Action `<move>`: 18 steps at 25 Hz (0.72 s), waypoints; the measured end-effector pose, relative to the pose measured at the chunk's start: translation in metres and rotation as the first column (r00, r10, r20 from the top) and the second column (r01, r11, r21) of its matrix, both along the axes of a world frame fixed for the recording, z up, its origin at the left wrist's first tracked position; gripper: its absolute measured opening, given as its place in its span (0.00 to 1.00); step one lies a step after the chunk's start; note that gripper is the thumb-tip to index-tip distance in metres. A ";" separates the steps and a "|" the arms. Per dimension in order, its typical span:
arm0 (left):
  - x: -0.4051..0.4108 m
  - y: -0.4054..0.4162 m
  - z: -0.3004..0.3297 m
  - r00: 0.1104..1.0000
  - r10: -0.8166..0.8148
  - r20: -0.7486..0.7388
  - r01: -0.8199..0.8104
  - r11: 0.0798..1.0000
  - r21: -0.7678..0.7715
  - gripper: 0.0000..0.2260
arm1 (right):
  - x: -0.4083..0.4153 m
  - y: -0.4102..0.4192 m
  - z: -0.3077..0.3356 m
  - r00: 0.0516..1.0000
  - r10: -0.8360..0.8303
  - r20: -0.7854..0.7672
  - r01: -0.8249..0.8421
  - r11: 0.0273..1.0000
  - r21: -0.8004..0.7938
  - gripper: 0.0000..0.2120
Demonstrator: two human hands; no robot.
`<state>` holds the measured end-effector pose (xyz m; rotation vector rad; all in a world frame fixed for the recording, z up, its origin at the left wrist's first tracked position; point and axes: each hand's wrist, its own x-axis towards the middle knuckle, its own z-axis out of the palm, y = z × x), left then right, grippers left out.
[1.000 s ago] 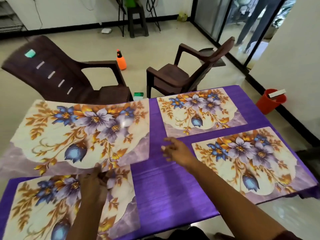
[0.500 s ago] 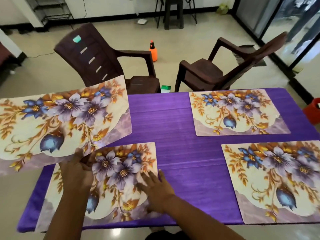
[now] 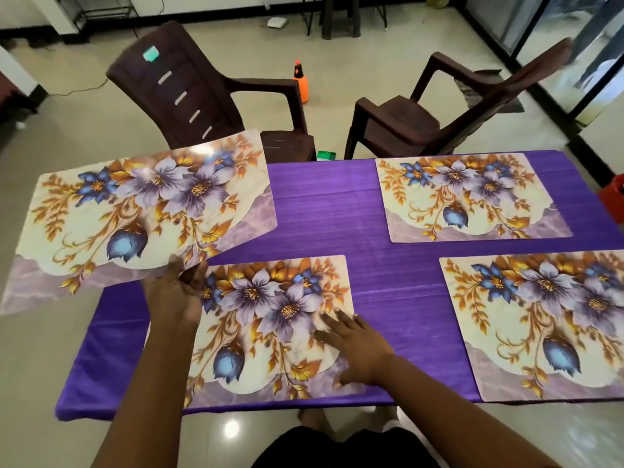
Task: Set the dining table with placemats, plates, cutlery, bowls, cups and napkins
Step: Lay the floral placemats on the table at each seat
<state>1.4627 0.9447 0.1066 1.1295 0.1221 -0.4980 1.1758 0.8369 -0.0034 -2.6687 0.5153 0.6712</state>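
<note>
Placemats with blue and purple flowers cover much of the purple tablecloth [image 3: 337, 211]. The left hand [image 3: 174, 293] pinches the near edge of a raised floral placemat [image 3: 141, 211], thumb on top and fingers curled beneath, holding it tilted above the table's far-left corner so that part of it hangs out past the table edge. The right hand [image 3: 354, 342] lies flat, fingers straight and spread, pressing on the right side of the near-left placemat [image 3: 263, 319], which lies on the cloth. Two more mats lie flat on the right: the far-right placemat [image 3: 472, 197] and the near-right placemat [image 3: 540, 319]. Beyond the table stand two dark brown plastic chairs [image 3: 189, 92], with an orange spray bottle [image 3: 301, 82] on the floor between them.
</note>
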 end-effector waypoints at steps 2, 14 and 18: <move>0.003 0.000 0.004 1.000 0.001 -0.004 -0.001 1.000 -0.004 0.19 | 0.002 0.002 0.000 1.000 -0.004 0.016 0.004 1.000 0.007 0.48; 0.007 0.015 0.001 1.000 0.006 -0.020 -0.007 1.000 -0.029 0.12 | -0.018 0.004 -0.006 0.996 -0.086 0.019 0.086 0.995 0.044 0.49; 0.008 0.012 0.001 1.000 -0.018 0.000 0.018 0.999 -0.032 0.15 | -0.021 0.007 0.002 0.993 -0.120 -0.014 0.120 0.991 0.057 0.48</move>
